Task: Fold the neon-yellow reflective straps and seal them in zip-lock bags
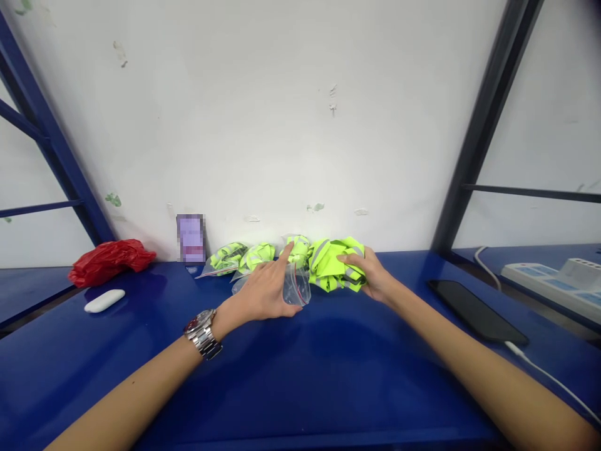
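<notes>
My right hand grips the right side of a crumpled neon-yellow reflective vest with grey strips. The vest is bunched up on the table near the wall. To its left, my left hand has thumb and index finger spread around a clear zip-lock bag with a red seal line. The bag's mouth faces the vest; the hand's other fingers are hidden. Behind this hand lie bagged yellow vests: one bagged vest at the left, another in the middle and a third by my index fingertip.
On the blue table, a red plastic bag and a white case lie left. A blurred phone leans on the wall. At right are a black phone with a white cable and a power strip.
</notes>
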Demonstrator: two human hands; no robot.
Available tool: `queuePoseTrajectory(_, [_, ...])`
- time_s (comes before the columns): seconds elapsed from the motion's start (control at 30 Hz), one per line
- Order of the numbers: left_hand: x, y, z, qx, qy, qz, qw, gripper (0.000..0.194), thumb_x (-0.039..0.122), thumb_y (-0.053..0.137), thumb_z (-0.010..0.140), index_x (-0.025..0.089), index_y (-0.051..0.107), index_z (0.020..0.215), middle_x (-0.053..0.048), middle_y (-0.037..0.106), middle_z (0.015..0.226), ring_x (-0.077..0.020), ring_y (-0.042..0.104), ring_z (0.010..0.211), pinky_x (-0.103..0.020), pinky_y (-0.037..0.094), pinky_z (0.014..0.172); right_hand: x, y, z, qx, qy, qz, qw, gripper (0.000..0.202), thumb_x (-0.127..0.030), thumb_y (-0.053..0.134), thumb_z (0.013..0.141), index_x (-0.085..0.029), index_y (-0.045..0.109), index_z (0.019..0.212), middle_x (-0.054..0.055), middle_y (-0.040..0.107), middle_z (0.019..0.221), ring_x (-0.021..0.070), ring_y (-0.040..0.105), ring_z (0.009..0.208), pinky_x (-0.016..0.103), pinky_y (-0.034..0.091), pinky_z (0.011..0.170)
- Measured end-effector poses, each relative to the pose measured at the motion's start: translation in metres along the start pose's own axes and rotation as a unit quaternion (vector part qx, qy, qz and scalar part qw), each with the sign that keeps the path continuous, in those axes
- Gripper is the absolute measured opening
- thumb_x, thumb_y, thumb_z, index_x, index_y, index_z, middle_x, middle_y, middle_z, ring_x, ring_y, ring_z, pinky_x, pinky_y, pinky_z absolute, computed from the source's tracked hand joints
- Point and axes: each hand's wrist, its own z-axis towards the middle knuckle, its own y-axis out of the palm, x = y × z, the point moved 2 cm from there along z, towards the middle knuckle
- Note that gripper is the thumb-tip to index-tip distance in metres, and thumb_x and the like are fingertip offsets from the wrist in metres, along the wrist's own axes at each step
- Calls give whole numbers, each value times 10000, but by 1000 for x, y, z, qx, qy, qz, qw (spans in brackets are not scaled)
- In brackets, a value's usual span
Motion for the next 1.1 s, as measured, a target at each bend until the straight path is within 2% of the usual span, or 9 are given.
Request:
queuePoseTrajectory(0.17, [4, -7, -12, 74, 6, -18, 997, 1222, 534, 690, 658, 143, -119, 1487, -174, 567, 1267, -371, 555, 1126, -510, 410, 956, 5, 12, -6, -91, 26, -5, 995, 354, -250, 741, 650, -164, 645, 979, 55, 706, 849, 184, 657, 663, 286, 542, 577])
queuePoseTrajectory(0.3, [14, -5, -15, 99, 45, -15, 994, 1147, 482, 674, 702, 158, -96, 1488, -188, 499, 1334, -345, 524, 1177, -501, 399, 993, 8, 16, -9, -111, 55, -8, 992, 416, -239, 758, 644, -178, 625, 1034, 60, 703, 906, 187, 669, 714, 292, 555, 620])
queuePoseTrajectory(0.5, [16, -2, -15, 101, 64, -28, 992, 1137, 473, 679, 703, 149, -79, 1487, -198, 514, 1300, -338, 530, 1170, -494, 419, 972, 14, 13, -10, -112, 88, -3, 990, 428, -235, 764, 636, -189, 599, 1028, 54, 692, 912, 188, 669, 728, 325, 569, 660])
queuePoseTrajectory(0.7, [19, -2, -16, 96, 71, -43, 992, 1134, 406, 683, 701, 153, -93, 1488, -189, 512, 1301, -339, 550, 1128, -500, 427, 950, 16, 15, -10, -121, 116, -5, 986, 525, -205, 783, 626, -195, 553, 1098, 62, 689, 974, 180, 672, 769, 304, 573, 674])
queuePoseTrajectory(0.8, [20, 2, -17, 88, 73, -50, 992, 1126, 359, 682, 694, 147, -84, 1491, -187, 510, 1308, -332, 539, 1136, -490, 424, 954, 18, 17, -10, -138, 120, -10, 983, 488, -198, 778, 633, -188, 572, 1075, 54, 692, 964, 189, 678, 810, 309, 569, 722])
queuePoseTrajectory(0.93, [21, 6, -18, 85, 77, -43, 993, 1128, 338, 689, 685, 133, -70, 1494, -197, 495, 1328, -338, 527, 1144, -499, 413, 961, 22, 17, -9, -147, 112, -4, 983, 456, -200, 772, 638, -183, 585, 1055, 50, 697, 941, 190, 680, 794, 311, 568, 708])
queuePoseTrajectory(1.03, [21, 1, -18, 82, 81, -28, 993, 1104, 338, 688, 707, 141, -64, 1491, -202, 448, 1378, -338, 499, 1175, -523, 379, 994, 23, 17, -7, -133, 93, -6, 987, 467, -199, 775, 630, -187, 584, 1056, 42, 695, 933, 184, 678, 795, 302, 566, 692])
queuePoseTrajectory(1.1, [22, -8, -17, 74, 85, -22, 993, 1106, 403, 715, 696, 143, -13, 1487, -210, 375, 1432, -361, 426, 1245, -548, 339, 1027, 22, 17, -7, -123, 78, -14, 989, 467, -202, 778, 624, -188, 589, 1050, 35, 692, 926, 178, 674, 794, 292, 561, 689])
